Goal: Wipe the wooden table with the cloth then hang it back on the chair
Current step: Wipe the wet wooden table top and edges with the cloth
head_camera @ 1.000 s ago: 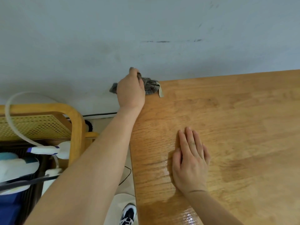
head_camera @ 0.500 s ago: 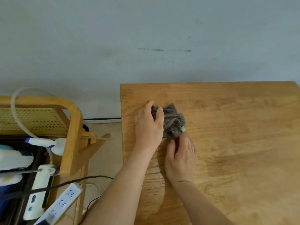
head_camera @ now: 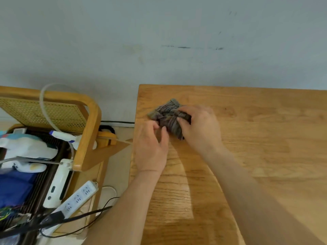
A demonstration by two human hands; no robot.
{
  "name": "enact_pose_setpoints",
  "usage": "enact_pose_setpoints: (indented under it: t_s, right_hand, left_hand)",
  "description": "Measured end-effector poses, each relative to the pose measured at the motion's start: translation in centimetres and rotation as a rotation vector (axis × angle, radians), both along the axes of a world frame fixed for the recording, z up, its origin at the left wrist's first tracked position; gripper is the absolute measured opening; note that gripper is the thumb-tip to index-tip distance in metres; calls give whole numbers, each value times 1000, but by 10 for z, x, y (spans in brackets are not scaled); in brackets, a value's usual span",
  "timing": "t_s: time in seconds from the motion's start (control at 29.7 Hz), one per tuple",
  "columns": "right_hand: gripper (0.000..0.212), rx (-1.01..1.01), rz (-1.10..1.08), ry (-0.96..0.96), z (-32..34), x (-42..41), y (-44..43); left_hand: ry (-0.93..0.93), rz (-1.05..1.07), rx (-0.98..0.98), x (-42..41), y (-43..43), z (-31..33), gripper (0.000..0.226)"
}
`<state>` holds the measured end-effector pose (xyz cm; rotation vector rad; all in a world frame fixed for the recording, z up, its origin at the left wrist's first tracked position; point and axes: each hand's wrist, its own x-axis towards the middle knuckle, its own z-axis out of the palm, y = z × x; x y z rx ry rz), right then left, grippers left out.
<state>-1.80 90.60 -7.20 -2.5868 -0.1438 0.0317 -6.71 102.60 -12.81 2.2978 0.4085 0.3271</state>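
Head view: fingers of left hand [head_camera: 150, 149] and right hand [head_camera: 201, 126] seemingly pinch the cloth [head_camera: 168, 114] near the table [head_camera: 265, 156] edge.

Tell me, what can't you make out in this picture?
Head view only.
Right part of the cloth: under the right hand.
Whether the left hand pinches the cloth or only touches it: motion blur.
Seat of the chair: covered by clutter; left side cut off.
Right and near sides of the wooden table: cut off.

I am seeing a white plastic power strip [head_camera: 79, 195] lying over a thin black cable [head_camera: 100, 209], a white plush toy [head_camera: 26, 147] sitting beyond.
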Motion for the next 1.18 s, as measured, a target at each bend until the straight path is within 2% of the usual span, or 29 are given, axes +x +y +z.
enact_pose_setpoints:
  t_s: [0.03, 0.13, 0.2, 0.27, 0.34, 0.37, 0.4, 0.47, 0.61, 0.71, 0.84, 1.01, 1.18]
  right_hand:
    - [22, 31, 77, 8, 16, 9, -10]
    - [17, 233, 250, 245, 57, 34, -28]
    - [25, 209, 158, 119, 53, 54, -31]
    - [40, 126, 56, 38, 39, 68, -24]
    - [54, 154, 55, 246, 16, 72, -10]
    - [59, 109, 70, 334, 0, 69, -3]
    - [61, -9, 93, 337, -19, 65, 4]
    - [62, -229, 163, 171, -48, 59, 12]
    - [57, -246, 299, -36, -67, 99, 41]
    - [47, -268, 422, -35, -64, 138, 81]
    - [45, -281, 532, 16, -64, 157, 109]
    - [46, -223, 532, 53, -63, 161, 73]
    - [38, -335, 242, -11, -58, 158, -59]
  left_hand:
    - [47, -69, 114, 1, -3, 0, 9]
    - [233, -267, 489, 4, -8, -5, 45]
    - [299, -299, 583, 6, -9, -6, 54]
    - [298, -292, 582, 6, -10, -6, 48]
    - [276, -278, 578, 6, -10, -7, 42]
    - [273, -274, 577, 7, -10, -7, 41]
    - [271, -269, 572, 8, -10, -9, 41]
    - [268, -249, 555, 10, -11, -10, 44]
    - [279, -204, 520, 11, -13, -11, 50]
    - [293, -211, 521, 12, -13, -11, 49]
    - [310, -211, 538, 13, -13, -12, 49]
    - [312, -215, 555, 11, -14, -10, 49]
    - [312, -234, 572, 12, -13, -10, 50]
